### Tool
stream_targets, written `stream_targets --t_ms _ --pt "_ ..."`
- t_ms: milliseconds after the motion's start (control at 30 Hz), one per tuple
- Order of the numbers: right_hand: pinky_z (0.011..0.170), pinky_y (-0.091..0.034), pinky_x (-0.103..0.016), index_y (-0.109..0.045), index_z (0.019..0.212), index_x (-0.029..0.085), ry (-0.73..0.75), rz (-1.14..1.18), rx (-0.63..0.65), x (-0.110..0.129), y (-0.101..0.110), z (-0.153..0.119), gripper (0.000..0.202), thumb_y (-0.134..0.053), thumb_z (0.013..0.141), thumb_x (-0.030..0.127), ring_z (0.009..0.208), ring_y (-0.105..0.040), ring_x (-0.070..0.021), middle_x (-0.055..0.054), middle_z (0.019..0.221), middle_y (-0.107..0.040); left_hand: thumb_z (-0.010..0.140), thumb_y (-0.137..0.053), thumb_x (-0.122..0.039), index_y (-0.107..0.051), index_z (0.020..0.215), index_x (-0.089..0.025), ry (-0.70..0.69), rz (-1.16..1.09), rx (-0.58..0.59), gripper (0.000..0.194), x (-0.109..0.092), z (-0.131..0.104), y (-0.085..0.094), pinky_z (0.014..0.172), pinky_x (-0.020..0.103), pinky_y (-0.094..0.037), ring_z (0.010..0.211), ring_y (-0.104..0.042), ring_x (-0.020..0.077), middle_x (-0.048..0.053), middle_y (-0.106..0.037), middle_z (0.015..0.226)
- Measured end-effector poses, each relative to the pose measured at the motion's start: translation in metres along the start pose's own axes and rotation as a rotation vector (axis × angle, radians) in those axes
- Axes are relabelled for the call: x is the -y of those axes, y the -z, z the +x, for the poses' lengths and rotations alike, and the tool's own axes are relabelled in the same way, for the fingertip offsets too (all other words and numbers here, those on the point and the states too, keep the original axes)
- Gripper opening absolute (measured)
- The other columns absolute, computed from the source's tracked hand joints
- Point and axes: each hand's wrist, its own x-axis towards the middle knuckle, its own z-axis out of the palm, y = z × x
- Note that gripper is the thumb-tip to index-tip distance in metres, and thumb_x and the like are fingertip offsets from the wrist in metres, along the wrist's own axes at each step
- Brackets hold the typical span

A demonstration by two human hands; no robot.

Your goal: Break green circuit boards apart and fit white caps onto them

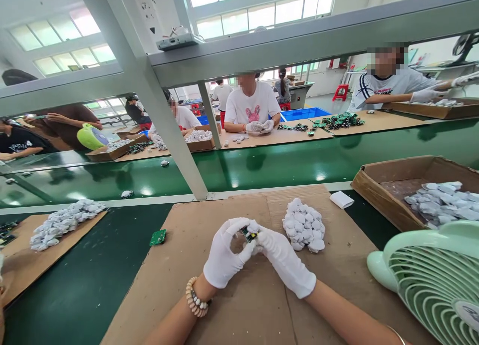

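Pinching a small circuit board [248, 233] between gloved fingertips, the left hand [223, 257] and right hand [286, 261] are meeting over a cardboard sheet [209, 295] on the worktop [86, 280], both closed on the part, which is sitting just above the sheet at its middle. A white piece appears to be pressed against the board, though the fingers are hiding the join. Judging by the grip, the fitting step is under way; the next move would call for a steady squeeze and a clear spot to put the piece down. A heap of white pads [304, 225] is lying just right of the hands, a spare green board [157, 237] well to the left, more pads filling a box [377, 185] by a mint fan [434, 280]. Across the green belt [262, 165], other gloved workers are handling similar parts.
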Motion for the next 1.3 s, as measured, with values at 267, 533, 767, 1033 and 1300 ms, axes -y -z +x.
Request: stream_targets --t_ms 267,533,767,1033,1300 --pt "0.067 -0.045 -0.03 -0.062 0.083 0.015 -0.218 0.192 0.236 0.024 0.006 -0.002 0.014 -0.058 0.074 0.025 0.065 -0.052 -0.012 -0.001 0.075 -0.056 0.074 -0.06 -0.022 -0.043 0.128 -0.021 0.004 -0.113 0.193 0.056 0.001 0.002 0.008 0.079 0.032 -0.051 0.089 -0.062 0.018 0.008 -0.064 0.107" --pt "0.056 -0.05 -0.028 -0.061 0.083 0.015 -0.169 0.084 0.146 0.016 0.009 -0.004 0.017 -0.061 0.068 0.022 0.06 -0.055 -0.0117 0.0 0.072 -0.059 0.081 -0.057 -0.029 -0.044 0.128 -0.025 -0.065 0.018 0.348 0.049 0.003 0.0 0.011 0.069 0.03 -0.046 0.072 -0.057 0.0153 0.004 -0.066 0.085" --pt "0.042 -0.05 -0.026 -0.052 0.077 0.017 -0.133 0.027 0.106 0.002 0.011 -0.003 0.014 -0.059 0.066 0.019 0.043 -0.054 -0.011 0.003 0.058 -0.06 0.082 -0.056 -0.031 -0.043 0.13 -0.026 -0.14 -0.046 0.41 0.05 -0.003 0.006 0.012 0.067 0.027 -0.044 0.064 -0.056 0.0143 0.001 -0.065 0.072" --pt "0.068 -0.054 -0.035 -0.059 0.103 0.019 -0.221 0.183 0.268 0.021 0.008 -0.005 0.032 -0.061 0.074 0.033 0.073 -0.059 -0.0138 0.0 0.079 -0.059 0.075 -0.061 -0.037 -0.059 0.116 -0.021 0.18 -0.252 0.387 0.044 0.0 0.006 0.014 0.066 0.026 -0.046 0.067 -0.055 0.0148 0.002 -0.065 0.077" --pt "0.063 -0.055 -0.031 -0.056 0.113 0.021 -0.17 0.072 0.238 0.024 0.013 -0.006 0.043 -0.067 0.072 0.027 0.069 -0.061 -0.0137 -0.001 0.088 -0.061 0.072 -0.064 -0.035 -0.063 0.11 -0.017 0.224 -0.314 0.341 0.042 0.001 0.005 0.011 0.053 0.022 -0.043 0.054 -0.047 0.0104 0.0 -0.061 0.067"
